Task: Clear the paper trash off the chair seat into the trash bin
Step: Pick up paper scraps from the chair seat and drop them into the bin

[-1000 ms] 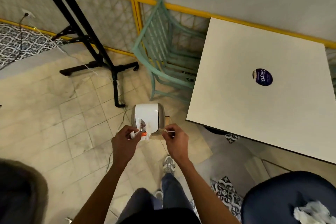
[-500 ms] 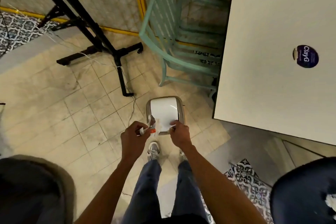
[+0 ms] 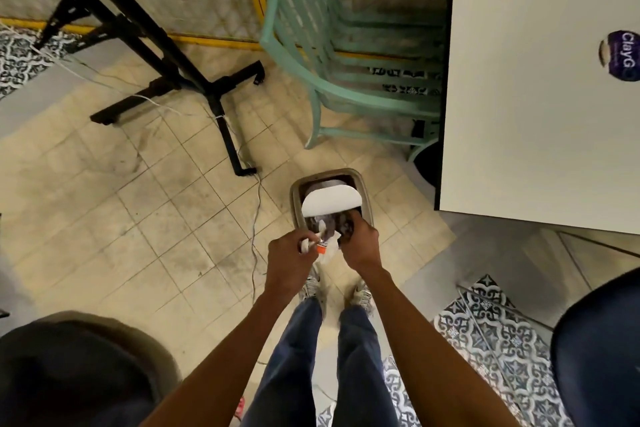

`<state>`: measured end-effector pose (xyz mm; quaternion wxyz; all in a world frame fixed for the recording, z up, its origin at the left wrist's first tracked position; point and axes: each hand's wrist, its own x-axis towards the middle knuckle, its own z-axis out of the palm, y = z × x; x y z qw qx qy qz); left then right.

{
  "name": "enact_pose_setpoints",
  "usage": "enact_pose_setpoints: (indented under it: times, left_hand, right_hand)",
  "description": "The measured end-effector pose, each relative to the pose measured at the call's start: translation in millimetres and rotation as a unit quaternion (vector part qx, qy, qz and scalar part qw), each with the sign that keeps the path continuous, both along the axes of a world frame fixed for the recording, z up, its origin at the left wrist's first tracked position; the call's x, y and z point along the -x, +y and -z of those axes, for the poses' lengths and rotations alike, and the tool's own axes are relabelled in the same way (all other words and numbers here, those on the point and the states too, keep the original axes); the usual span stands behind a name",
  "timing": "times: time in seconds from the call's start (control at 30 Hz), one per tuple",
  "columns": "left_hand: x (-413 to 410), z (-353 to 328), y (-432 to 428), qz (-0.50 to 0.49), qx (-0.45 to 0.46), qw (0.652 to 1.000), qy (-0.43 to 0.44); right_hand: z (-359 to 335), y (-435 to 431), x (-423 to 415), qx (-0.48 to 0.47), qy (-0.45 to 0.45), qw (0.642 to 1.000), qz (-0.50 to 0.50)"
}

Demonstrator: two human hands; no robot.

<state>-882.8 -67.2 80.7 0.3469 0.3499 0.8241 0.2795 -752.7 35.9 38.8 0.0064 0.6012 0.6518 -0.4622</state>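
Observation:
A small beige trash bin (image 3: 295,198) stands on the tiled floor just ahead of my feet, its white swing lid (image 3: 330,202) tipped so the near side of the opening shows. My left hand (image 3: 287,255) grips crumpled white paper trash with an orange patch (image 3: 323,246) just short of the bin's near rim. My right hand (image 3: 360,241) is at the opening with its fingers dipped inside and hidden; crumpled paper lies right beside it. The dark blue chair seat (image 3: 599,350) shows at the lower right edge, with no paper visible on the part in view.
A teal slatted chair (image 3: 311,55) stands behind the bin, tucked at a white table (image 3: 526,107) on the right. A black stand base (image 3: 221,97) with loose cables (image 3: 256,204) lies to the left. Another dark seat (image 3: 69,378) fills the lower left corner.
I have stepped closer to the bin. Its lid has swung from flat to tipped open, and my right hand has gone from the lid's near edge into the opening. My left hand still holds the paper.

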Motion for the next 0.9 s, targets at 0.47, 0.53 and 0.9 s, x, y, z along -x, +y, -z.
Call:
enact_pose_setpoints:
  times: [0.47,0.53,0.9]
  left_hand:
    - [-40,74,65,0.087,0.071,0.985,0.132]
    - [-38,86,68,0.077,0.091,0.984,0.133]
    - [-51,126,90,0.108,0.211,0.968,0.08]
  right_hand:
    - [0,7,-37,-0.028,0.06,0.998,-0.025]
    - [-3,9,-39,-0.025,0.065,0.997,-0.025]
    - [-1,6,-70,-0.02,0.086,0.996,-0.019]
